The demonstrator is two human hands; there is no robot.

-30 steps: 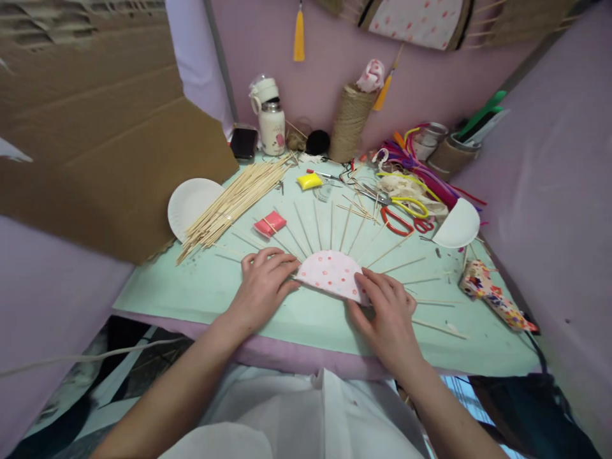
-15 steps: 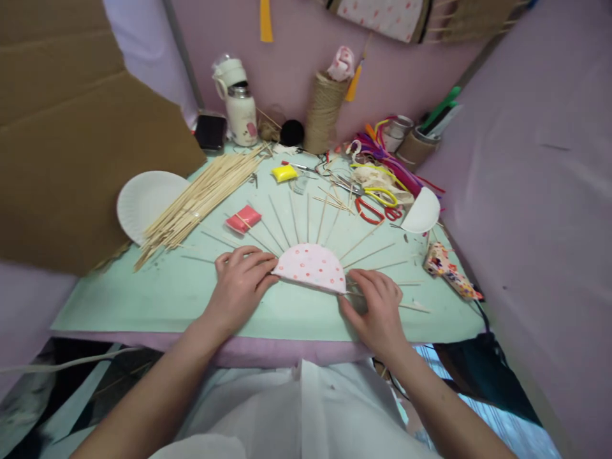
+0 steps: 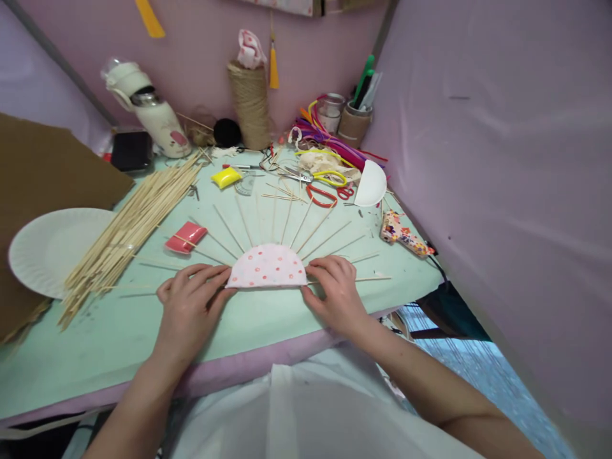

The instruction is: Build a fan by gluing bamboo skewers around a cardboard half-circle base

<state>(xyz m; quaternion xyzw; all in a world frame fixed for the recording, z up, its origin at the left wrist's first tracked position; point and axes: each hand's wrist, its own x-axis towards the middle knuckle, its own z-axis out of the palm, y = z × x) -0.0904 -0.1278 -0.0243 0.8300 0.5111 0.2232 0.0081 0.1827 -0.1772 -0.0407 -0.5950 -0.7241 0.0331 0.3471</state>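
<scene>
A half-round piece covered in white cloth with small pinkish-red marks lies on the table, straight edge toward me. Thin wooden skewers fan out from its curved rim. My left hand pinches its left corner between thumb and fingers. At the opposite corner, my right hand grips with the thumb below and the fingers over the rim and nearby sticks. A red packet lies under one skewer beyond my left hand.
Left are a skewer bundle, a paper plate and brown cardboard. Behind stand a tilted bottle and a twine roll. Scissors, a yellow packet and a floral-patterned glue gun also lie around.
The view has swung to the right. The half-round piece has turned so its straight edge lies nearly level. My right hand now sits closer against its corner; my left hand keeps its hold.
</scene>
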